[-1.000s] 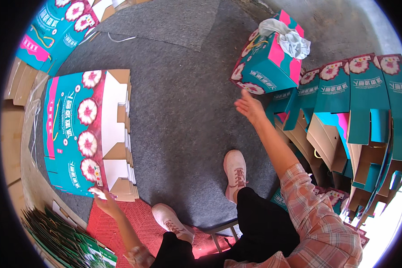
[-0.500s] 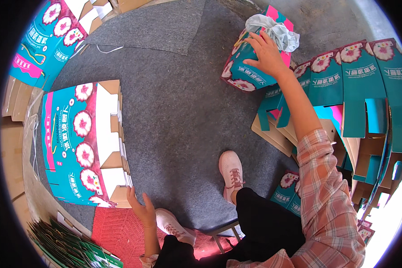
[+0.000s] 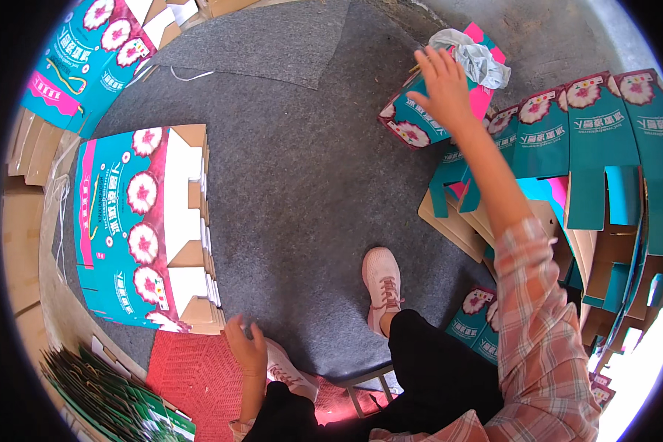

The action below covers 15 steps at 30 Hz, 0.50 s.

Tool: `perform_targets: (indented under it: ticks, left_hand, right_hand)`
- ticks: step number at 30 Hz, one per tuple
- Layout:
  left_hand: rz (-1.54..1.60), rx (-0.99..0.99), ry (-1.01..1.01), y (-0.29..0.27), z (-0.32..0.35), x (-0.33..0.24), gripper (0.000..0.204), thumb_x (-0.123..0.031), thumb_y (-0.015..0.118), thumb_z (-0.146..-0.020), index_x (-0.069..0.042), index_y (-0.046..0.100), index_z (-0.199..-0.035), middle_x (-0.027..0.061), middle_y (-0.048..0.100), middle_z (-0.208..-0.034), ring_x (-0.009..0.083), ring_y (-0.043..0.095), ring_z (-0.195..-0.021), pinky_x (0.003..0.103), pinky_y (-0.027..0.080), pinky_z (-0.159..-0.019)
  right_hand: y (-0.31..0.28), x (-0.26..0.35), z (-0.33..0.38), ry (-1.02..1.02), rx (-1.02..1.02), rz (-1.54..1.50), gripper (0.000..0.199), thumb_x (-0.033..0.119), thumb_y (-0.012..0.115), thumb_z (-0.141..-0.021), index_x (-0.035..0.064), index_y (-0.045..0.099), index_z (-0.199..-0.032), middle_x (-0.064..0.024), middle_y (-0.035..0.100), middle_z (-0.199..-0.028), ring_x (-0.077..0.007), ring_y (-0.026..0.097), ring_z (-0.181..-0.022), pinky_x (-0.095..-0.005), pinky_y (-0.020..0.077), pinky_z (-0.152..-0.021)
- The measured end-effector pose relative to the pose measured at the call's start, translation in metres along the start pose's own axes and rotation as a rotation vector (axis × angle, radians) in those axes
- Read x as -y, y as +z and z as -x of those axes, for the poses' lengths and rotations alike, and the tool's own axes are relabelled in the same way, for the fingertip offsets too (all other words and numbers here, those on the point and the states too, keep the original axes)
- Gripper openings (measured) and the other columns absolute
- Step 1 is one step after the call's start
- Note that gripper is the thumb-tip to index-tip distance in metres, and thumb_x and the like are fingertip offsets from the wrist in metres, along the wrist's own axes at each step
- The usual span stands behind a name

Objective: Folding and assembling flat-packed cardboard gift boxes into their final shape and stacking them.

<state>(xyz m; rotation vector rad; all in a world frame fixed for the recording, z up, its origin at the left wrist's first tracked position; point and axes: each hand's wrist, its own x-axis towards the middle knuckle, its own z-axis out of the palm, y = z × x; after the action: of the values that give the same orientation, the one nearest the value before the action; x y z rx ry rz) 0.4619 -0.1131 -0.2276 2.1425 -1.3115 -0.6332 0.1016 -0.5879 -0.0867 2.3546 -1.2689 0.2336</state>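
At the far right, my right hand point(image 3: 445, 90) is stretched out with its fingers spread, holding nothing. It is over a teal and pink printed carton point(image 3: 420, 118), partly hiding it; I cannot tell whether they touch. Crumpled pale grey cloth or plastic point(image 3: 480, 62) lies on top of that carton. Low in the view, my left hand point(image 3: 247, 349) has loosely bent fingers held apart and nothing in them. Close by it is the near corner of a stack of flattened teal cartons point(image 3: 110, 214), whose white and brown flaps face the middle.
Folded teal cartons point(image 3: 597, 140) stand in a row on the right, beside my arm. Another printed stack point(image 3: 88, 51) sits at the far left. Green folded sheets point(image 3: 118, 390) lie near left, by a red mat point(image 3: 188, 376). Grey carpet point(image 3: 295, 177) covers the floor.
My left hand has drawn slightly away from the corner of the flat stack. My right hand has shifted a little upward over the carton, its fingers still spread.
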Motion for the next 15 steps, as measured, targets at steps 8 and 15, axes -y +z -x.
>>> perform_targets:
  ticks: [8,15]
  left_hand:
    - [0.559,0.148,-0.624,0.009,0.127,0.088,0.023,-0.015,0.065,-0.083,-0.001,0.056,-0.1,0.0106,0.058,-0.082,0.0169,0.057,-0.07,0.031,0.048,-0.063]
    - [0.914,-0.023,-1.024,-0.025,0.205,0.02,0.025,-0.022,0.065,-0.085,-0.004,0.06,-0.099,0.012,0.06,-0.085,0.0216,0.06,-0.074,0.035,0.049,-0.067]
  right_hand:
    - [-0.076,0.147,0.183,-0.071,0.895,-0.873,0.045,0.03,0.061,-0.084,0.0063,0.055,-0.122,-0.0164,0.058,-0.122,-0.0331,0.054,-0.113,-0.0432,0.0438,-0.094]
    - [-0.097,0.17,0.353,0.578,0.862,-1.522,0.042,0.037,0.065,-0.084,0.0082,0.057,-0.113,-0.0157,0.066,-0.098,-0.0316,0.064,-0.093,-0.0394,0.0491,-0.081]
